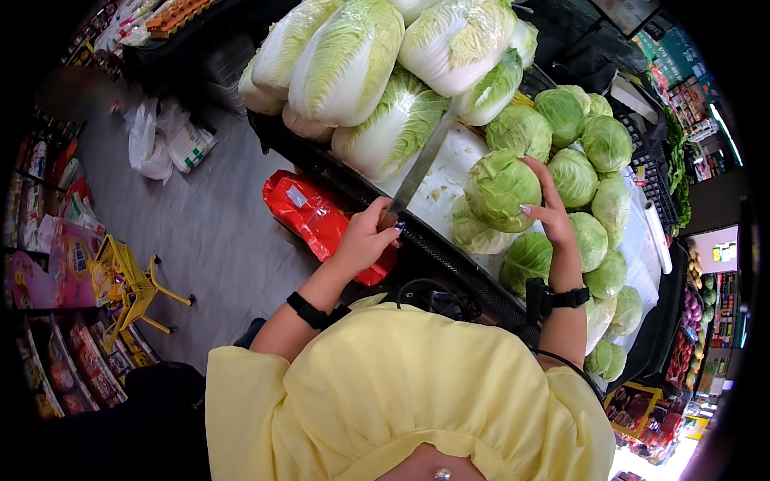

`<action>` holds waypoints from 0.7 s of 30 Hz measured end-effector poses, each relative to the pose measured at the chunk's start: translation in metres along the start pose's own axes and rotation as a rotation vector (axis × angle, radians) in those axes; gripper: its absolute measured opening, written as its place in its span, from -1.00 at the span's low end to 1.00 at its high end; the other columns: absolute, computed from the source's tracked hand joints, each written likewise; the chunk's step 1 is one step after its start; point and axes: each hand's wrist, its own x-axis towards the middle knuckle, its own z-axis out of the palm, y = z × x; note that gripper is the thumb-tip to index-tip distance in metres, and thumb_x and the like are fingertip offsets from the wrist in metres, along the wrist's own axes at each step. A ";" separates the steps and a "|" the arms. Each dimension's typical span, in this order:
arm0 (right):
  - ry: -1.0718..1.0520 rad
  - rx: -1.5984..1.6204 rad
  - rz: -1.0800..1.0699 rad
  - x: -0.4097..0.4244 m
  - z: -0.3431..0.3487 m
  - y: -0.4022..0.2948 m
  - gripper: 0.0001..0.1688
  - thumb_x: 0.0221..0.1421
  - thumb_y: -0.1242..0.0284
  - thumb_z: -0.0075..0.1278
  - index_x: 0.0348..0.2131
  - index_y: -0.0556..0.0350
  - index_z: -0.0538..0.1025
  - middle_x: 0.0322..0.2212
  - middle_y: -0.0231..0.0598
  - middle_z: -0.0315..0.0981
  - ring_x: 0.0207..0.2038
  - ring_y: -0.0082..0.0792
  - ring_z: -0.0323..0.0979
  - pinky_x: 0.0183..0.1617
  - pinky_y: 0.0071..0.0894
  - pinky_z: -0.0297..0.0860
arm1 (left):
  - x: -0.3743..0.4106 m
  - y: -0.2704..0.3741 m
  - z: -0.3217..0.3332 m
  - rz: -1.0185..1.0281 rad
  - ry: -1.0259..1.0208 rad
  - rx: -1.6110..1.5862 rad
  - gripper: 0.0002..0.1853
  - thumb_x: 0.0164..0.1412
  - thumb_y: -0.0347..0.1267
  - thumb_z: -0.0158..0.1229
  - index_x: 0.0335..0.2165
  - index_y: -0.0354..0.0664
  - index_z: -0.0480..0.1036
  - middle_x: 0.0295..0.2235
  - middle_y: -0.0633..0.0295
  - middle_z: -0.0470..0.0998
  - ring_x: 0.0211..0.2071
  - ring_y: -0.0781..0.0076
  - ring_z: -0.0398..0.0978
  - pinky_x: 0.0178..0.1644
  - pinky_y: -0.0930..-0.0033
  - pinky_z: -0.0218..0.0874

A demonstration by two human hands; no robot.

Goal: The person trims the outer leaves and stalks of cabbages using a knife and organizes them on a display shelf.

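My left hand (365,234) grips the handle of a long knife (423,159), whose blade points up and away over the bare white liner beside the napa cabbages (385,129). With fingers on its right side, my right hand (550,204) holds a round green cabbage (504,189) above the display. Another round cabbage (475,231) lies partly hidden under the held one. More round cabbages (571,177) are heaped to the right of my right hand. Large napa cabbages, some in clear film, are piled at the far left of the display.
The black rim (457,261) of the display runs between me and the produce. A red plastic bag (316,219) lies beside it, below my left hand. White plastic bags (165,141) and a small yellow shopping cart (135,285) stand on the floor at left. A white roll (657,237) lies at right.
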 end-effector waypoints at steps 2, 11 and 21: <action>0.024 -0.085 -0.027 -0.005 0.004 0.000 -0.01 -0.31 0.41 0.11 0.18 0.15 0.17 0.14 -0.14 0.09 0.22 -0.23 0.01 0.27 -0.38 -0.08 | 0.002 0.010 0.002 0.004 -0.044 0.204 -0.45 0.07 -0.56 0.03 0.06 -0.26 0.14 -0.57 0.13 0.38 -0.53 0.27 0.42 -0.38 0.32 0.27; 0.089 -0.222 -0.086 -0.018 0.008 0.007 -0.02 -0.35 0.34 0.09 0.15 0.15 0.20 0.17 -0.12 0.05 0.26 -0.19 -0.05 0.32 -0.33 -0.19 | 0.025 0.035 0.026 0.252 -0.195 0.489 -0.18 0.05 -0.51 0.02 0.26 -0.04 -0.09 -0.52 0.04 0.32 -0.45 0.11 0.35 -0.22 0.28 0.26; 0.084 -0.277 -0.215 -0.034 -0.014 0.046 0.11 -0.28 0.18 0.04 0.24 0.16 0.04 0.25 -0.10 -0.09 0.29 -0.15 -0.16 0.33 -0.17 -0.25 | 0.045 0.063 0.053 0.245 -0.122 0.318 -0.34 -0.08 -0.48 0.00 0.10 -0.14 0.20 -0.53 0.03 0.44 -0.45 0.07 0.45 -0.32 0.13 0.25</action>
